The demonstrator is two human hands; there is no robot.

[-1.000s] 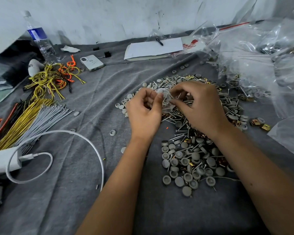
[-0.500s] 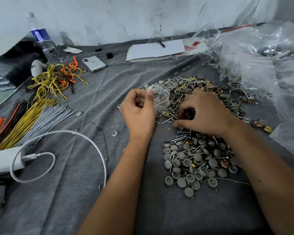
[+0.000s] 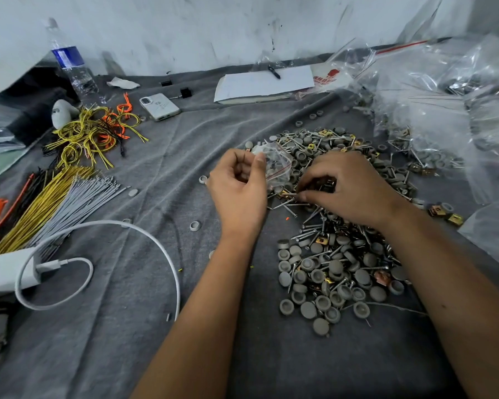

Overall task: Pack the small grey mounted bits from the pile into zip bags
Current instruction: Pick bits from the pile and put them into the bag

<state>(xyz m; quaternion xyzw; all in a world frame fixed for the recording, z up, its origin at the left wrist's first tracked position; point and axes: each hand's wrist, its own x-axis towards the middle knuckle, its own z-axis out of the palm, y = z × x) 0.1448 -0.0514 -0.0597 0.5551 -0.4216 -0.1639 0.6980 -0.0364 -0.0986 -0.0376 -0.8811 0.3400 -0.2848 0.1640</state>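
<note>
From my remote feed: a water bottle (image 3: 75, 73) stands by the wall, a white phone (image 3: 160, 106) beside tangled yellow and orange wires (image 3: 95, 133); a notebook (image 3: 264, 84) carries a pen (image 3: 274, 72); a white charger cable (image 3: 104, 254) loops across grey cloth (image 3: 98, 341).

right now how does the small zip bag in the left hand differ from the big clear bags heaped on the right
The small zip bag is pinched up off the cloth by the left hand; the big clear bags lie heaped on the cloth, untouched. The small zip bag is far smaller, a single bag; the big clear bags are many and crumpled together. Both are clear plastic with red strips and hold parts.
</note>
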